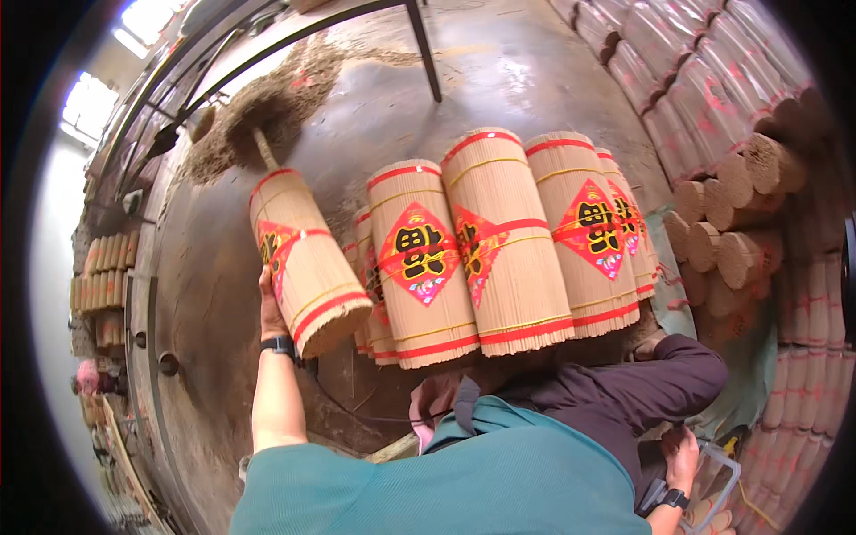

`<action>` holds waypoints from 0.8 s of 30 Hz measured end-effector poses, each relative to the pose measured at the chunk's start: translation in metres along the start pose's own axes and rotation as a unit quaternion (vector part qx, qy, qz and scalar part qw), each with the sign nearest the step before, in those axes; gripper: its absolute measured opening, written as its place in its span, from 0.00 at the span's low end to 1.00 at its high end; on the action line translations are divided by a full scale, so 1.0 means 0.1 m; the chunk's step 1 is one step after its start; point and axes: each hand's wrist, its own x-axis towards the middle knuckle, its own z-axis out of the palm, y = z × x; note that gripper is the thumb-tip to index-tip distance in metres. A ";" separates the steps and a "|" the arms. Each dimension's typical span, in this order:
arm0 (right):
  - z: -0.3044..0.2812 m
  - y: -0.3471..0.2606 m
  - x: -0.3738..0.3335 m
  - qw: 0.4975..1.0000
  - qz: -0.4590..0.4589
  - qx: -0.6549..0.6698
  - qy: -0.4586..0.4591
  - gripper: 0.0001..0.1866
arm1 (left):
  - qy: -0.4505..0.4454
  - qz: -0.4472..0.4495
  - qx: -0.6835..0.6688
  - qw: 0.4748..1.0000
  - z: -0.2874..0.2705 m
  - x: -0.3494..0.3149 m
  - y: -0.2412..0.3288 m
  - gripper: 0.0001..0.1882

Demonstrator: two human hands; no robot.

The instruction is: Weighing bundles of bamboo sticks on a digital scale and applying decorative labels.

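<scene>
In my left hand [270, 306] is a thick round bundle of thin incense sticks [308, 263], its lower end tilted toward me. It has red bands, yellow ties and a red diamond label with a black character; my fingers are partly hidden behind it. To its right stands a row of matching bundles [423, 267], the tallest bundle [508, 241] in the middle, with others partly hidden behind. My right hand [682, 459] is low at the right, beside a pale plastic frame [720, 464]. The right fingers are bent, and what they touch is unclear.
Plastic-wrapped stick bundles [695, 80] are stacked along the right, with bare bundle ends [722, 209] below. A dark metal frame [423, 49] stands at the far side near a brown heap of loose material [267, 107]. More bundles [111, 267] line the left.
</scene>
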 end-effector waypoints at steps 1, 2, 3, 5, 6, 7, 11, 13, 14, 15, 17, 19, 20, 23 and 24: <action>0.03 -0.02 -0.02 1.000 0.004 -0.010 0.004 0.21 | -0.002 -0.019 -0.008 1.000 -0.03 0.02 -0.07 0.41; -0.01 -0.01 0.00 1.000 -0.001 -0.022 -0.018 0.22 | -0.025 -0.034 -0.012 0.999 0.03 -0.01 -0.08 0.41; -0.03 -0.01 0.01 0.999 0.000 -0.020 -0.025 0.21 | -0.040 -0.037 -0.019 0.998 0.04 0.01 -0.11 0.44; -0.01 -0.01 0.03 0.999 0.001 -0.034 -0.020 0.19 | -0.068 -0.044 -0.029 0.996 0.18 -0.01 -0.07 0.43; -0.10 0.03 0.06 0.999 0.004 -0.027 -0.035 0.18 | -0.078 -0.034 -0.011 0.996 0.29 0.02 -0.07 0.44; -0.10 0.05 0.04 0.999 0.004 -0.021 -0.029 0.18 | -0.084 -0.037 -0.008 0.996 0.37 0.05 -0.05 0.44; 0.00 0.00 -0.11 1.000 -0.007 -0.020 -0.017 0.19 | -0.127 -0.020 -0.002 0.992 0.76 0.07 0.06 0.45; 0.06 -0.06 -0.22 0.999 -0.002 -0.028 0.022 0.20 | -0.128 -0.037 0.006 0.991 1.21 -0.04 0.08 0.45; 0.05 -0.05 -0.22 1.000 -0.001 -0.025 0.018 0.21 | -0.122 -0.049 0.021 0.991 1.40 -0.11 0.11 0.44; 0.05 -0.04 -0.21 1.000 0.001 -0.020 0.013 0.21 | -0.121 -0.045 0.027 0.991 1.49 -0.15 0.08 0.44; 0.05 -0.02 -0.22 1.000 -0.006 -0.019 0.017 0.22 | -0.130 -0.076 0.052 0.987 1.69 -0.18 0.01 0.43; 0.03 0.01 -0.20 1.000 -0.011 -0.012 0.011 0.25 | -0.162 -0.119 0.025 0.979 1.87 -0.27 -0.12 0.38; 0.01 0.01 -0.21 1.000 -0.028 -0.006 0.004 0.26 | -0.167 -0.125 0.022 0.978 1.94 -0.34 -0.17 0.37; 0.03 -0.02 -0.23 0.999 -0.047 0.006 -0.003 0.29 | -0.175 -0.165 0.005 0.971 2.02 -0.44 -0.32 0.35; 0.04 -0.03 -0.23 0.999 -0.049 0.007 0.000 0.29 | -0.173 -0.174 0.006 0.969 2.04 -0.45 -0.35 0.34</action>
